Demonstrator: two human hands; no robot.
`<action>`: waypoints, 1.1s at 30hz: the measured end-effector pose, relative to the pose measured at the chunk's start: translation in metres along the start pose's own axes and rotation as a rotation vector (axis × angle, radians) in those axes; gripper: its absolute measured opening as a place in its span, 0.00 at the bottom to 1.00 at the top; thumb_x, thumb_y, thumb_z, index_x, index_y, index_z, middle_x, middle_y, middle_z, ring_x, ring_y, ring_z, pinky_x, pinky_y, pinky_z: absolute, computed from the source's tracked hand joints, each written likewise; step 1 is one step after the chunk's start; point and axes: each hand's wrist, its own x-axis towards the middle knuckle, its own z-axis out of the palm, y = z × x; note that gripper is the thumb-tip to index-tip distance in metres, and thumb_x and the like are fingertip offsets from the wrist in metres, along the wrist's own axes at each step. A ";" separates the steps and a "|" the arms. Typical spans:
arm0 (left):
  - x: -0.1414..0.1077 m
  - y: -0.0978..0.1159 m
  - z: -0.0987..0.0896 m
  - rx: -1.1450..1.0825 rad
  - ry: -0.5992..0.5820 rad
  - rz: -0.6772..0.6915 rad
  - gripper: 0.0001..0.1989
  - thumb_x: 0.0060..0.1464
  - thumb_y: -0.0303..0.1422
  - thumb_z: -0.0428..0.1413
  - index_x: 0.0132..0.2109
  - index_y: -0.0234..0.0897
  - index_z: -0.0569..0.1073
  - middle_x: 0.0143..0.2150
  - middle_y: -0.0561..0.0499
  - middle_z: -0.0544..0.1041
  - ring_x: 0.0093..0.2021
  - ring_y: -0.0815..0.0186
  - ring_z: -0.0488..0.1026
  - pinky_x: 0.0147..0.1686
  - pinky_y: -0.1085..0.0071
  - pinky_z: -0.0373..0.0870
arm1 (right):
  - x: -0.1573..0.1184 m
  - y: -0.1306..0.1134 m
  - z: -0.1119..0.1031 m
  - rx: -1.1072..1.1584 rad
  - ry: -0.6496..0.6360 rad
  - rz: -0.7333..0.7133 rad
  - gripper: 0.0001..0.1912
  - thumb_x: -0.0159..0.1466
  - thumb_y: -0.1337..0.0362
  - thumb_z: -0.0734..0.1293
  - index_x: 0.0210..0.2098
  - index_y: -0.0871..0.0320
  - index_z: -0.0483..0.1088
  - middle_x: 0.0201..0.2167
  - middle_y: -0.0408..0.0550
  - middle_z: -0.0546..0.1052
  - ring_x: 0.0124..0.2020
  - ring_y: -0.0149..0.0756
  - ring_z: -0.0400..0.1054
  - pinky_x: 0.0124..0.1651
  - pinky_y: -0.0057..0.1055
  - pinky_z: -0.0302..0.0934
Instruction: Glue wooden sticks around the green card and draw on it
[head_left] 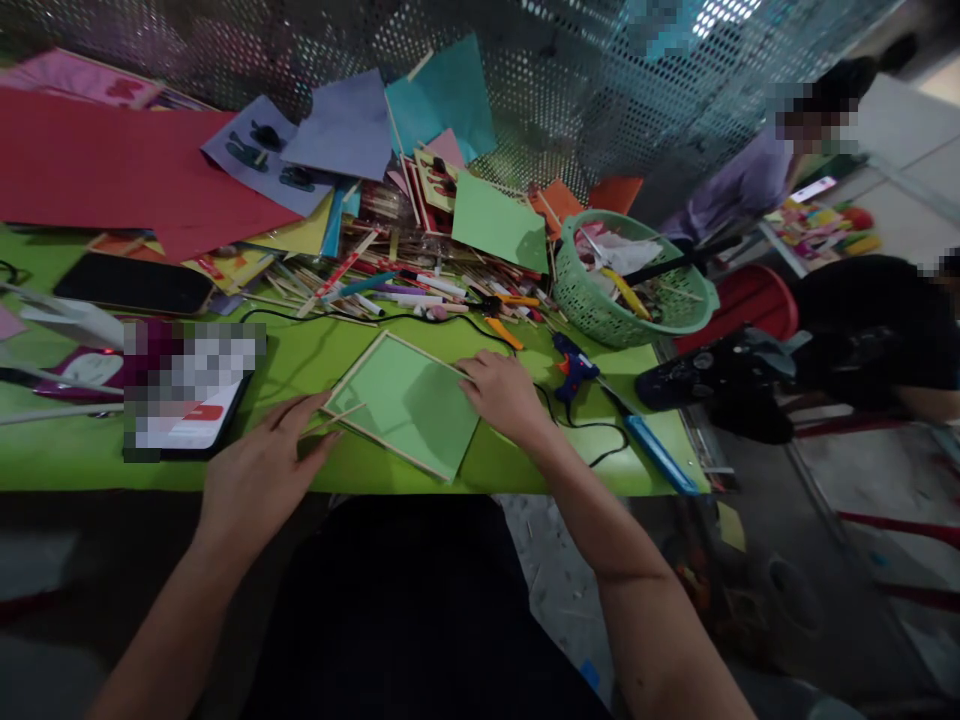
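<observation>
A light green sheet of paper [409,400] lies on the table in front of me, with thin wooden sticks along its edges. My left hand [262,465] is at its left corner, thumb and fingers closed on a short thin wooden stick [346,412] that slants over the paper. At the upper right edge, my right hand [504,392] grips the paper with bent fingers; its thumb side is partly hidden. Just right of that hand lies a blue glue gun [574,366] with a black cord.
A phone [199,395] stands at the left. Behind are loose sticks and pens [420,285], coloured paper sheets [341,125] and a green basket [637,315]. A blue cutter knife [660,455] lies near the right edge. Two other people are at the right.
</observation>
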 end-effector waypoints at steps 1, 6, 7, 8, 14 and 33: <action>-0.001 0.000 0.002 0.003 -0.009 -0.001 0.27 0.67 0.44 0.48 0.71 0.53 0.64 0.67 0.46 0.74 0.58 0.44 0.77 0.48 0.51 0.77 | -0.008 -0.001 0.001 0.008 0.008 0.014 0.14 0.72 0.64 0.65 0.53 0.57 0.78 0.47 0.58 0.81 0.46 0.50 0.75 0.50 0.43 0.64; 0.015 0.004 0.013 0.024 -0.057 0.084 0.29 0.67 0.44 0.50 0.72 0.51 0.62 0.70 0.45 0.70 0.55 0.44 0.79 0.45 0.51 0.77 | -0.052 0.002 0.009 0.100 0.091 0.089 0.12 0.71 0.61 0.66 0.51 0.56 0.77 0.43 0.54 0.80 0.41 0.45 0.74 0.47 0.39 0.65; 0.022 0.006 0.014 0.017 -0.068 0.119 0.28 0.67 0.44 0.51 0.72 0.50 0.63 0.70 0.44 0.71 0.56 0.45 0.79 0.47 0.52 0.77 | -0.058 0.003 0.011 0.135 0.102 0.100 0.12 0.71 0.61 0.67 0.51 0.56 0.77 0.42 0.54 0.79 0.41 0.44 0.74 0.46 0.38 0.65; 0.032 0.008 0.015 0.009 -0.082 0.157 0.27 0.67 0.44 0.51 0.71 0.49 0.64 0.69 0.45 0.72 0.57 0.46 0.78 0.49 0.54 0.76 | -0.063 0.005 0.013 0.169 0.112 0.115 0.12 0.71 0.61 0.67 0.51 0.56 0.76 0.42 0.53 0.79 0.40 0.44 0.74 0.46 0.38 0.65; 0.097 0.032 0.009 0.081 -0.104 0.301 0.27 0.68 0.43 0.52 0.70 0.43 0.65 0.71 0.45 0.69 0.64 0.48 0.73 0.58 0.57 0.71 | -0.064 0.016 0.019 0.299 0.170 0.240 0.13 0.69 0.63 0.68 0.52 0.57 0.77 0.40 0.51 0.76 0.38 0.41 0.73 0.46 0.35 0.66; 0.060 0.102 0.009 0.170 -0.144 0.394 0.33 0.71 0.36 0.48 0.77 0.44 0.48 0.57 0.41 0.77 0.46 0.52 0.80 0.37 0.64 0.70 | -0.056 -0.002 -0.006 0.249 0.483 -0.156 0.12 0.73 0.63 0.66 0.52 0.51 0.78 0.45 0.50 0.80 0.48 0.43 0.72 0.51 0.41 0.64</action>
